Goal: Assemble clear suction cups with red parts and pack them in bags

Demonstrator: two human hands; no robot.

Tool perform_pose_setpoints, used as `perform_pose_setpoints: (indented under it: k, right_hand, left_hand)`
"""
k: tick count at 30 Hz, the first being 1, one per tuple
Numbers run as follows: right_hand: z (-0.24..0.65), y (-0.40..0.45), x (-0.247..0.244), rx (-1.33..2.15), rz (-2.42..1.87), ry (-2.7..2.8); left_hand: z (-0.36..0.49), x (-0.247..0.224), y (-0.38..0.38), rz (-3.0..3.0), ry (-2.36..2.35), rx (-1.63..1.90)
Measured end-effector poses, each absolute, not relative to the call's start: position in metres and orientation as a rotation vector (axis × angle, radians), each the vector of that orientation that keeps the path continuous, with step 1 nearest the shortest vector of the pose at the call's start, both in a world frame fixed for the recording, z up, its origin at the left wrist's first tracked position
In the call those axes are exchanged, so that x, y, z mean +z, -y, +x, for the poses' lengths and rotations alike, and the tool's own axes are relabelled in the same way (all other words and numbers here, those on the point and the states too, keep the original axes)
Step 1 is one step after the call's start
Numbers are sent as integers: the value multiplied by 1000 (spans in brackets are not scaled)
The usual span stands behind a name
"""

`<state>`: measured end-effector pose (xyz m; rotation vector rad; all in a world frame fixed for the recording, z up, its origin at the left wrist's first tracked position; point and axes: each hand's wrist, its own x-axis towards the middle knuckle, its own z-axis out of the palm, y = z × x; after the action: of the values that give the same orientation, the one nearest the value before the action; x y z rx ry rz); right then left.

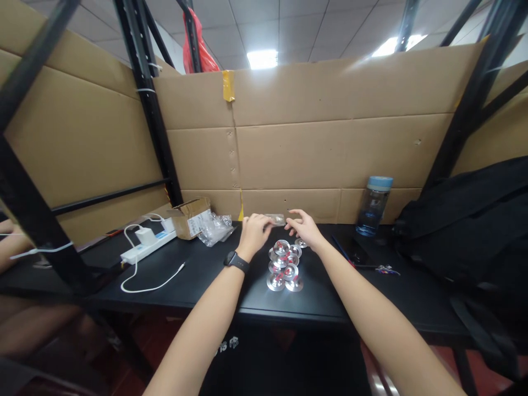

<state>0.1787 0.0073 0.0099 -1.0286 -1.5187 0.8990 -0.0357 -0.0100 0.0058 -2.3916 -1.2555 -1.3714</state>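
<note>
My left hand [254, 232] is closed on the near left end of a small clear plastic packet [277, 219], held up near the back of the black table [214, 286]. What lies inside the packet is too small to make out. To the right of it, my right hand [306, 226] has its fingers apart, close to the packet's other end. Several shiny metal finger cymbals [281, 262] with red loops lie heaped between my forearms. One more cymbal [300, 242] sits partly hidden beneath my right hand.
On the left are a white power strip [148, 246] with a cable, an opened cardboard box [181, 223] and crumpled plastic wrap [216, 228]. A water bottle [373, 206], dark phone [355, 250] and black backpack [466, 220] stand right. Another person's arm [12, 247] shows far left.
</note>
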Motion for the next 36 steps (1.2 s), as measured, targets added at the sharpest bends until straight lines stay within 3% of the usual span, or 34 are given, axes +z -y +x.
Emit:
perform_pose_setpoints:
  k: [5, 12, 22, 29, 36]
  right_hand:
    - [188, -18, 4, 773, -1072, 1616]
    - [204, -18, 4, 495, -1112, 2070]
    - [181, -6, -2, 519, -861, 2341]
    - [183, -7, 9, 637, -838, 1947]
    - [170, 2, 11, 882, -742, 1749]
  left_hand:
    - [-102, 9, -6, -1881, 1671, -1564]
    - [-153, -14, -28, -1658, 2365, -1277]
    - [-90, -2, -15, -1995, 1787, -1412]
    - [-48, -8, -5, -2836, 1345, -1566]
    - [-31, -3, 7, -2846, 1212, -1712]
